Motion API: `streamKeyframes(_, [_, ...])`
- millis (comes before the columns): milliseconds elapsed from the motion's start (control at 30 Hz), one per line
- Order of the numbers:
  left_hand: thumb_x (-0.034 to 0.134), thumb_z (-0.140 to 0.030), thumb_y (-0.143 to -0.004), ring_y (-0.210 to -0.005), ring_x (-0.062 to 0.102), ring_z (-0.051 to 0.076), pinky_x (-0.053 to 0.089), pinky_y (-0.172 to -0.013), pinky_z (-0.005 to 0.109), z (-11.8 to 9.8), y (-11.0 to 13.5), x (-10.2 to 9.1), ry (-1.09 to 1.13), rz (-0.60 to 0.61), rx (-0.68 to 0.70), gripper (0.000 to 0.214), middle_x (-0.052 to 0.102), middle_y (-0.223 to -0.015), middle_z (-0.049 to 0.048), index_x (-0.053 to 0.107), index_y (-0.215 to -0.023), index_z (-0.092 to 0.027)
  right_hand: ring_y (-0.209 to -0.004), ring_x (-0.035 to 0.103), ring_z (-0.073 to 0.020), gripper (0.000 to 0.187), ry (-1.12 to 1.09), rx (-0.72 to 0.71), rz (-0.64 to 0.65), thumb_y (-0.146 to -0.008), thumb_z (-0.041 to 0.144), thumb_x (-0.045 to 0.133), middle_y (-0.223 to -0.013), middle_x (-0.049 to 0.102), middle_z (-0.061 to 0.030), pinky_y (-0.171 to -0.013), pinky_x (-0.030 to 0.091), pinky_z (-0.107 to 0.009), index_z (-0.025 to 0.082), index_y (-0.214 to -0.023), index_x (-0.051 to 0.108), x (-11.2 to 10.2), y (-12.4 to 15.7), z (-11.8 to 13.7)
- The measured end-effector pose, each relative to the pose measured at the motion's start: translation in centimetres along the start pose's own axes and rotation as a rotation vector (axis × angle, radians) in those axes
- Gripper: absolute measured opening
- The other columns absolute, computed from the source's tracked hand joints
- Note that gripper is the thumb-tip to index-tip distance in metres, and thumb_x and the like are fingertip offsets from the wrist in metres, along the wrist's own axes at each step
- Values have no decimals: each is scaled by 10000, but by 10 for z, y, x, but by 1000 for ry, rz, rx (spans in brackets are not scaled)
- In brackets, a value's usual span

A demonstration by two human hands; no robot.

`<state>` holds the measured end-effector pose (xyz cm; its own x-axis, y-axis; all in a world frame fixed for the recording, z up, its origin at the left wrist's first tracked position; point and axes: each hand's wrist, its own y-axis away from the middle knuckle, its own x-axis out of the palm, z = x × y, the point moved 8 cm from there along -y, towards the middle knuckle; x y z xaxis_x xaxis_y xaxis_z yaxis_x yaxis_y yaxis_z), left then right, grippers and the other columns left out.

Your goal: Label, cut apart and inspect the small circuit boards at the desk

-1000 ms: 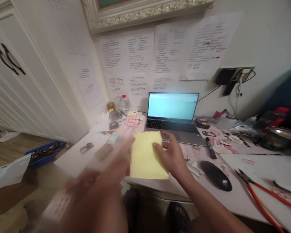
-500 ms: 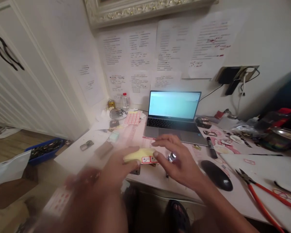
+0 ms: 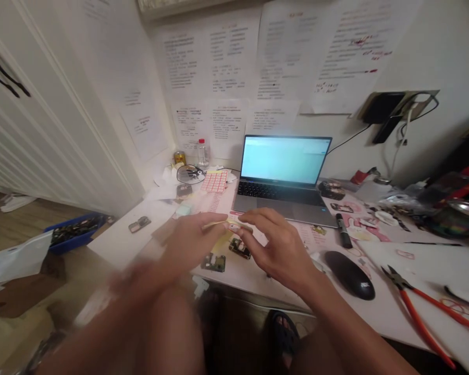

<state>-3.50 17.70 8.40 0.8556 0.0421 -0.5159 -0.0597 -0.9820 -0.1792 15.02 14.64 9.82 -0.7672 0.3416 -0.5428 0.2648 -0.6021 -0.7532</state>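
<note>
- While both hands work above the front edge of the white desktop [image 3: 115,247], we log the pale yellow sheet [image 3: 219,225] at frame centre, held off the desk and seen nearly edge-on.
- Long axis of the sheet: roughly level, running left to right across the frame, pointing at each hand in turn.
- We see the red-edged white label [image 3: 234,227] on the sheet's right part, just beside the right fingertips [image 3: 243,221].
- Right hand [image 3: 283,250]: thumb and forefinger press together in a pinch on the sheet at the label; the other fingers curl behind them.
- Left hand [image 3: 191,239]: motion-blurred, its fingers extended toward the sheet's left end. We cannot tell whether they grip it.
- Nearer hand: the right, by a small margin, since its pinch sits at the label.
- Below the sheet, two small circuit boards [image 3: 239,248] [image 3: 213,262] lie on the desktop between the hands.
- Upper centre: an open laptop [image 3: 283,161] stands behind the hands.
- Right of the hands lie a black computer mouse [image 3: 349,275] and a black marker [image 3: 343,230]; orange-handled pliers [image 3: 424,307] lie at lower right.
</note>
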Motion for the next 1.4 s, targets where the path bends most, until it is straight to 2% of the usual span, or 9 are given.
streamKeyframes(133, [697,-411,-876,-966,780,307,567,-897,384,-3,-1,-2,-57,-76,-34,264,869,-953,30,887,-994,-270,-978,736,-253,121,8,-20,-17,-1018,156,638,-1033,776,-88,-850,606,-411,233,-1042,727,1,0,-3])
streamKeyframes(300, [669,-423,-887,-939,779,312,556,-868,380,-7,0,1,-118,-88,-7,267,869,-952,27,888,-942,-282,-929,740,-237,111,35,-44,-64,-1024,151,647,-972,778,-71,-817,597,-393,231,-1001,721,2,1,-2])
streamKeyframes(433, [645,-465,-920,-900,779,308,540,-838,374,-2,2,7,-145,-95,-15,293,854,-871,25,877,-945,-286,-891,722,-229,123,148,-63,-117,-1038,146,629,-949,776,-64,-809,565,-392,221,-988,713,2,5,5])
streamKeyframes(600, [608,-464,-945,-810,772,281,524,-779,365,0,5,19,-97,-90,-8,331,825,-788,23,813,-785,-259,-833,661,-226,162,341,-91,-139,-1035,110,601,-886,742,-63,-763,487,-381,219,-926,649,4,7,14])
streamKeyframes(733, [615,-470,-944,-756,778,264,535,-746,354,4,6,28,2,20,-68,347,820,-793,38,783,-754,-234,-820,600,-253,171,530,-151,-105,-1024,81,573,-905,722,-89,-741,435,-404,218,-929,614,10,10,18])
streamKeyframes(800, [628,-484,-941,-722,783,252,533,-704,341,11,7,31,76,82,-144,345,821,-794,53,790,-796,-216,-822,586,-259,169,539,-162,-92,-1018,72,571,-912,713,-92,-737,429,-407,217,-939,607,12,12,18])
streamKeyframes(933, [652,-501,-931,-696,783,232,505,-626,310,21,9,33,165,120,-259,352,829,-817,84,794,-886,-182,-822,584,-251,158,494,-160,-102,-1013,75,601,-893,690,-86,-739,431,-390,214,-938,595,11,14,17])
streamKeyframes(1100, [667,-570,-909,-567,724,184,434,-549,270,33,12,41,242,211,-413,417,794,-710,70,749,-901,-161,-823,567,-260,158,642,-269,-62,-1010,60,567,-915,685,-104,-737,428,-401,203,-964,614,15,18,27])
streamKeyframes(1400, [748,-608,-816,-552,702,179,400,-540,271,47,7,43,291,269,-473,440,786,-680,68,705,-789,-171,-848,568,-281,142,664,-384,5,-992,35,563,-911,670,-139,-747,452,-422,130,-974,667,26,29,34])
